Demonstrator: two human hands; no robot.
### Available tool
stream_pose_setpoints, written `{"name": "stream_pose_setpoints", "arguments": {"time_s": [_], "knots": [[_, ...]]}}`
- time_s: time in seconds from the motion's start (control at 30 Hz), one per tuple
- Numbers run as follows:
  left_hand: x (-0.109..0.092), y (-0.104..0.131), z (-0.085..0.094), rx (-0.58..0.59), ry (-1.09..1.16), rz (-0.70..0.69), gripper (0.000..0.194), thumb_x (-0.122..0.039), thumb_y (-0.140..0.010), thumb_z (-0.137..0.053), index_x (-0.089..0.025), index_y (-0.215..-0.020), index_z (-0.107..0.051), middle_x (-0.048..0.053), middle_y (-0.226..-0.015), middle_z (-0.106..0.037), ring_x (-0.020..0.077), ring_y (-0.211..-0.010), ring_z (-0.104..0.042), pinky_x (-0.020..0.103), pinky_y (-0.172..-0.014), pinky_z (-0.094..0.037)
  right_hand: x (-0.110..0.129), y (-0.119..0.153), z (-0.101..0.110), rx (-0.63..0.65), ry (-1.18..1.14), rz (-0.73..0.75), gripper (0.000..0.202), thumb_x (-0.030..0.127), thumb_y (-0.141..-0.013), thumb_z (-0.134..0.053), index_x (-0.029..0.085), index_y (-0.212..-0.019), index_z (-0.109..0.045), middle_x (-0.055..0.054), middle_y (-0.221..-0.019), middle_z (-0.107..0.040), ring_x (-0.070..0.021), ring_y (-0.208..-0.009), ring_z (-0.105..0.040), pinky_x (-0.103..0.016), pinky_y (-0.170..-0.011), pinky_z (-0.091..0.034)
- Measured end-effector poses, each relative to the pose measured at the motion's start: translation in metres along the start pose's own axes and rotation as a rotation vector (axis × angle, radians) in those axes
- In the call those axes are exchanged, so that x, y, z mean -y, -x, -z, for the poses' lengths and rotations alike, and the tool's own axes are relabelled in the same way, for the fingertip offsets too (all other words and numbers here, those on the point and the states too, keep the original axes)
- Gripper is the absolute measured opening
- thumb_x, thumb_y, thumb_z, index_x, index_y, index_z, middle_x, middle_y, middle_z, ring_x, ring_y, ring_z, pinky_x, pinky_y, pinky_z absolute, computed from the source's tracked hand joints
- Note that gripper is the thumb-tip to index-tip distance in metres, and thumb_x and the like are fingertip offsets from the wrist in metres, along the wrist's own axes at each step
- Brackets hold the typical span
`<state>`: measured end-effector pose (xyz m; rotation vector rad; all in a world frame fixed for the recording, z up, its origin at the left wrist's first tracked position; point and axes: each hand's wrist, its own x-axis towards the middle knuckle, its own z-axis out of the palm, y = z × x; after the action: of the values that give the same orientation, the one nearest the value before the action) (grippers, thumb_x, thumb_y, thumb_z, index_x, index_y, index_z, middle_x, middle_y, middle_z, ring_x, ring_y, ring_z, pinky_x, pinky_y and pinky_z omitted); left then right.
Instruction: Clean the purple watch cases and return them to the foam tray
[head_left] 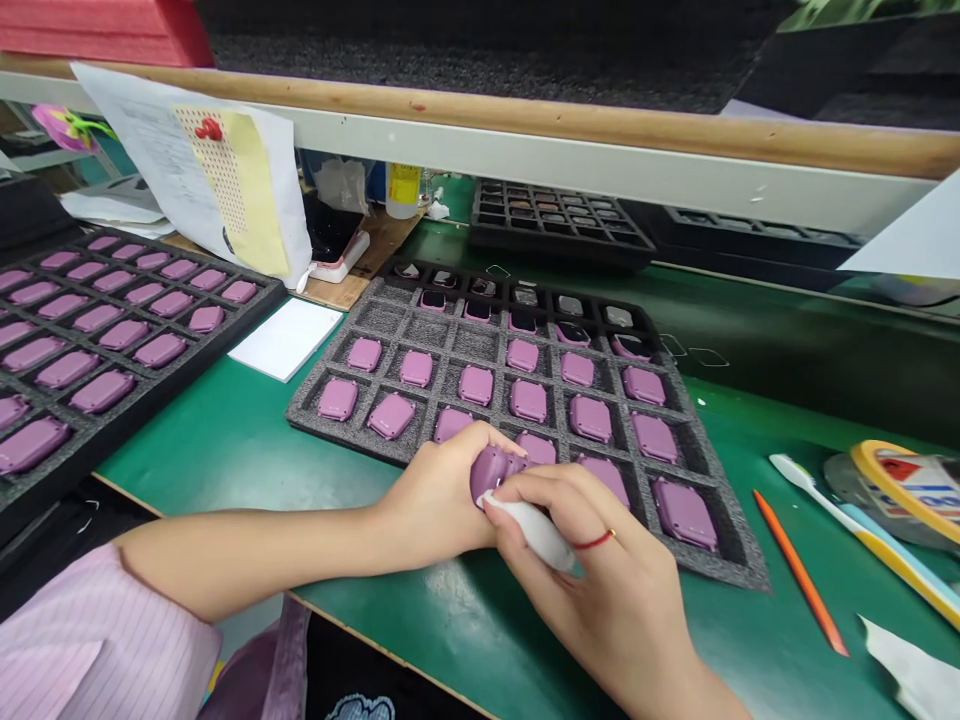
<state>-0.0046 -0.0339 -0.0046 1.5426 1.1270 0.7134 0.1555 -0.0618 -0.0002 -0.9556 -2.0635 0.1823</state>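
Green bench (187, 470), head view: stretching beneath a shelf (420, 135) at twelve o'clock, with an orange stick (800, 573) and a toothbrush (874, 540) lying at four o'clock.
Left hand (454, 490): curled around a purple casing (489, 470), gripping it just below centre, toward six o'clock, by the near edge of a foam tray (742, 565).
Right hand (600, 560): pinching a white piece (536, 530) between thumb and fingers, with the tip brought against the casing's near end.
Near rows of the foam tray: holding similar tray casings (590, 418), one to a cell.
Far rows, toward twelve o'clock: holding dark-faced pieces (573, 333).
Second tray (161, 390), at nine o'clock: loaded with more casings of the same purple.
Done and left: apparently partway through one casing; cannot tell finished from waiting among the rest, all looking much alike.
Casing in hand: smooth, rounded and slightly shiny, seemingly darker than those in the cells; tilted and partly covered by fingers, with no damage discernible.
White piece up close: bulging in the middle, narrowing at the tip; possibly folded cloth, material unclear.
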Motion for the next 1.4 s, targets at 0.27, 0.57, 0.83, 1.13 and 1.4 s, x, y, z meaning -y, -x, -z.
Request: {"name": "stream_pose_setpoints", "arguments": {"time_s": [0.27, 0.57, 0.83, 1.13, 1.4], "knots": [[0.002, 0.002, 0.0, 0.0, -0.028, -0.027, 0.043, -0.025, -0.069, -0.075, -0.024, -0.11, -0.062, 0.0, -0.102, -0.074, 0.0213, -0.09, -0.068, 0.031, -0.078, -0.05, 0.003, -0.001, 0.0, -0.002, -0.006, -0.011, 0.017, 0.01, -0.089, -0.063, 0.021, -0.102, -0.057, -0.003, -0.086, -0.066, -0.0148, -0.077, -0.065, -0.027, -0.069, -0.055], [-0.002, 0.0, 0.002, -0.016, -0.049, -0.005, 0.052, -0.034, -0.062, -0.086, -0.023, -0.107, -0.062, 0.002, -0.103, -0.074, 0.0235, -0.093, -0.068, 0.033, -0.08, -0.052, 0.007, -0.004, 0.013, -0.112, -0.086, -0.219, 0.005, 0.017, -0.089, -0.064, 0.022, -0.087, -0.063, -0.001, -0.081, -0.067, -0.0145, -0.072, -0.066, -0.026, -0.064, -0.054], [-0.009, -0.002, 0.009, 0.002, -0.111, 0.02, 0.051, -0.034, -0.066, -0.084, -0.022, -0.108, -0.058, 0.003, -0.104, -0.071, 0.024, -0.095, -0.068, 0.038, -0.086, -0.053, -0.05, 0.052, 0.075, -0.169, 0.305, -0.56, 0.022, 0.043, -0.087, -0.064, 0.021, -0.088, -0.066, -0.005, -0.081, -0.07, -0.0182, -0.07, -0.064, -0.031, -0.065, -0.051], [-0.005, -0.008, 0.012, -0.03, -0.182, -0.008, 0.048, -0.042, -0.069, -0.081, -0.025, -0.108, -0.06, 0.005, -0.118, -0.069, 0.0305, -0.11, -0.066, 0.044, -0.094, -0.054, -0.083, 0.113, 0.128, -0.214, 0.51, -0.776, 0.04, 0.048, -0.097, -0.044, 0.015, -0.108, -0.064, -0.014, -0.098, -0.075, -0.0219, -0.081, -0.071, -0.034, -0.068, -0.055], [-0.012, -0.005, 0.011, -0.03, -0.118, 0.026, 0.048, -0.036, -0.066, -0.083, -0.024, -0.106, -0.06, 0.004, -0.113, -0.068, 0.0269, -0.102, -0.067, 0.043, -0.096, -0.052, -0.082, 0.146, 0.173, -0.137, 0.495, -0.764, 0.047, 0.07, -0.068, -0.07, 0.024, -0.063, -0.073, -0.003, -0.06, -0.07, -0.0195, -0.041, -0.058, -0.034, -0.042, -0.044]]}}
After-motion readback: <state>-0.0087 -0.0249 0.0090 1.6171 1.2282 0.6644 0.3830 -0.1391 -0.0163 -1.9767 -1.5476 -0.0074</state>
